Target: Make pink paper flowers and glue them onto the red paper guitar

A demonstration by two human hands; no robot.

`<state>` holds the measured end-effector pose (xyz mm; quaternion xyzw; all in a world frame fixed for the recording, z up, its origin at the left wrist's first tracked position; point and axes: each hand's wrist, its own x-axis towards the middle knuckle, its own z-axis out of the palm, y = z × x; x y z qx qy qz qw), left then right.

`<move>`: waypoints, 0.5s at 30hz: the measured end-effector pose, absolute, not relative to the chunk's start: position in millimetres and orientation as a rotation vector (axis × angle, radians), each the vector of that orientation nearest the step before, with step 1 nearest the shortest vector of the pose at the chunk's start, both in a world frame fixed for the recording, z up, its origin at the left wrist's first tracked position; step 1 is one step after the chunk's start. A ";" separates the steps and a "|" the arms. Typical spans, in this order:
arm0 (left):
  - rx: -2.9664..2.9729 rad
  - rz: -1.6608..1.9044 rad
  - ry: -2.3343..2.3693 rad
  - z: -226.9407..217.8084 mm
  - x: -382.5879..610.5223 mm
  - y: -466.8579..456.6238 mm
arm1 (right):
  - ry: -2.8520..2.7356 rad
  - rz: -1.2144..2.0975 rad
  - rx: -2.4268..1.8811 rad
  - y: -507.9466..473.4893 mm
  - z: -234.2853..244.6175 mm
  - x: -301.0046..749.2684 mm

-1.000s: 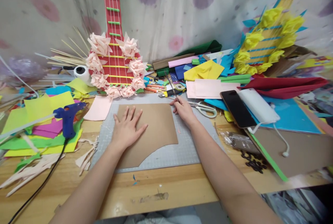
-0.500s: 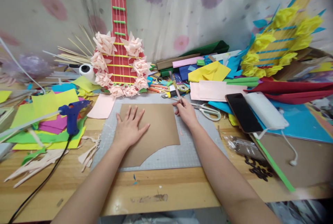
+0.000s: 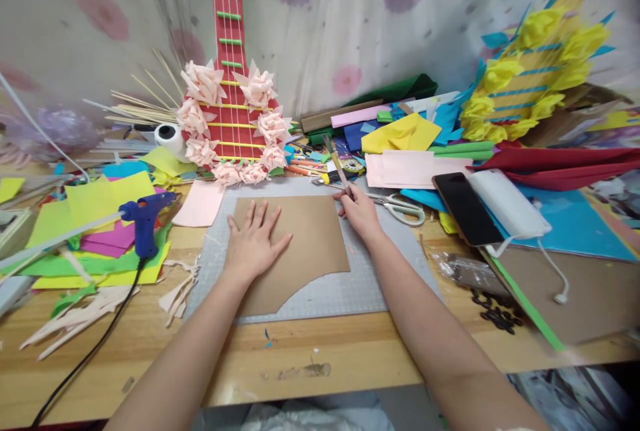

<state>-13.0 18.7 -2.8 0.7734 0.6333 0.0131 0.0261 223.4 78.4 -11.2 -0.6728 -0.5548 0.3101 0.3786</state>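
My left hand (image 3: 254, 244) lies flat with fingers spread on a brown cardboard sheet (image 3: 305, 237), whose lower right corner is cut in a concave curve. Under the sheet is a grey cutting mat (image 3: 340, 301). My right hand (image 3: 361, 212) is closed by the sheet's upper right corner. From its grip a slim, flat, greyish-brown tool (image 3: 336, 163) slants up and to the left; its exact kind is unclear. Just right of that hand, scissors (image 3: 400, 207) with pale handles rest on the mat.
A blue glue gun (image 3: 146, 221) with its cord lies left on coloured paper. Behind stand a red paper guitar (image 3: 235, 127) with pink flowers and a yellow one (image 3: 525, 87). A phone (image 3: 467, 207) and a white power bank (image 3: 510, 204) lie right; a pink sheet (image 3: 201, 203) borders the mat.
The view has shifted slightly, so the table's contents sit a little differently in the picture. Both hands keep nearly the same places on and beside the cardboard.
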 end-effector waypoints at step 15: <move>2.384 0.064 1.954 -4.2 -12.9 19.1 | -1.425 0.782 -1.735 79.4 -12.4 223.8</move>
